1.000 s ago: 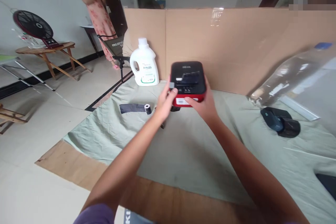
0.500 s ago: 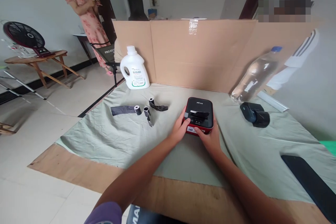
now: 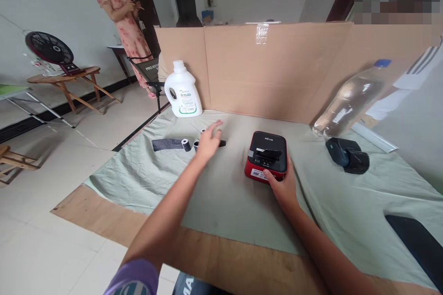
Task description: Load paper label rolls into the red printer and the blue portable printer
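- Pale green, wrinkled cloth [image 3: 242,216] spreads before you over a bare wooden board [image 3: 221,244].
- Behind it stands your smooth, creased cardboard panel [image 3: 277,73], with shiny clear tape [image 3: 262,34] at its top edge.
- At your left, beyond the cloth, a dark fabric chair [image 3: 150,68] reads "PROJEEY", the rest hidden.
- A large clear plastic bottle [image 3: 349,99] with a blue cap leans at your far right; you can't read its white label.
- Your white, glossy jug [image 3: 185,94] has a side handle and a label with a green curve; its print is too small to read.
- The red-and-black device [image 3: 267,147], a rounded box right of centre on the cloth, is the thing you're holding. Its lid lettering and the white front sticker are too small to make out, and crumpled black film sticks up from the top.
- Your right hand [image 3: 284,184] grips its right side, thumb at the front.
- Your left hand [image 3: 209,143] is empty, fingers spread wide above the black rolls [image 3: 186,144], one trailing a flat, dark strip.
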Demonstrator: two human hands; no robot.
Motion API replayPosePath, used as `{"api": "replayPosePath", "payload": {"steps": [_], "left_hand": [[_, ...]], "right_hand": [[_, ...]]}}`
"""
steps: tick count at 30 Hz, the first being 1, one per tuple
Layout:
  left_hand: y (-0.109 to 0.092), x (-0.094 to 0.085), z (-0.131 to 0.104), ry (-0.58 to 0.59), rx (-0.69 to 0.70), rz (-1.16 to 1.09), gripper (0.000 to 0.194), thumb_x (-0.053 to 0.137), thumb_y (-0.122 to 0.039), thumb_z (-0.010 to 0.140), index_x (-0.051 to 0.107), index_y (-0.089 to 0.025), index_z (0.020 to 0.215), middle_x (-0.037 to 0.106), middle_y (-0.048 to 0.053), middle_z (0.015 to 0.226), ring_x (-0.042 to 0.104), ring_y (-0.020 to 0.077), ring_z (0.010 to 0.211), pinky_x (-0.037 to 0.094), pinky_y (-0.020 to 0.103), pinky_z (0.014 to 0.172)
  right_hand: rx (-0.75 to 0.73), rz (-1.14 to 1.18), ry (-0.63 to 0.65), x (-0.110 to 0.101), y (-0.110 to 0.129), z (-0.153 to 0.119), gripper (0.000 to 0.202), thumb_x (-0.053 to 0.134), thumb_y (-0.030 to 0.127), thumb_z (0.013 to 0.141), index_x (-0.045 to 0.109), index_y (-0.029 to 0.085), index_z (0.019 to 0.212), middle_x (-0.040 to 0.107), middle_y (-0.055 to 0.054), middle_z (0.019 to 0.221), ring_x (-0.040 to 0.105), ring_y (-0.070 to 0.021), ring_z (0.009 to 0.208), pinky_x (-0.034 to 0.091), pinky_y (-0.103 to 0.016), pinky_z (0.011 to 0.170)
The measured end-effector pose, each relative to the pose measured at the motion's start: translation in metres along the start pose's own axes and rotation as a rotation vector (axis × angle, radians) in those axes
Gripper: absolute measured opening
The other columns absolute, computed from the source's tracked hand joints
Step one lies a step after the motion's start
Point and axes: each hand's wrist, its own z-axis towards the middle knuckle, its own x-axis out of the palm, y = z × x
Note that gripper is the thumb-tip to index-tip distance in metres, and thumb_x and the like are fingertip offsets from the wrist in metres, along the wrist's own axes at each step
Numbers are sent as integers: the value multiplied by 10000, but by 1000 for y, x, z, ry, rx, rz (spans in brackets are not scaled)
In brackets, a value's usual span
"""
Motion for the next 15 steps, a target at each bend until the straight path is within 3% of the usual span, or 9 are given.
{"api": "replayPosePath", "payload": {"steps": [3,5,7,11,15], "left_hand": [[23,-45,47,125,-86,262,464,637,-86,689,748,-258,1105,701,92,1278,570,327,1314,340,519,1191],[35,-56,65,278,-145,395,399,658,-32,599,766,-237,923,732,121,1151,635,348,1190,401,548,1113],[40,-58,74,353,-166,464,328,680,-21,556,751,-212,813,741,128,1013,680,345,1041,454,551,1027],[23,-72,69,316,-116,516,222,760,-144,594,744,-208,806,715,90,880,673,315,934,495,475,947],[-2,-130,27,214,10,744,258,661,-428,800,744,-218,925,695,63,837,644,256,812,500,371,789]], "right_hand": [[-12,-25,-20,0,-1,1,909,754,539,781,375,220,1542,541,-161,1459,537,-360,1298,421,-601,1108],[-10,-37,-31,0,-2,1,915,757,548,774,380,217,1539,543,-163,1454,533,-367,1298,415,-608,1109],[-14,-32,-22,0,-3,2,911,755,543,776,383,213,1539,554,-165,1440,544,-365,1282,424,-604,1099],[-13,-14,-3,0,-3,2,926,765,531,766,381,201,1542,571,-173,1417,564,-358,1246,443,-590,1072],[11,-28,-28,0,0,2,949,790,513,739,392,187,1538,567,-166,1427,554,-343,1257,441,-550,1077]]}}
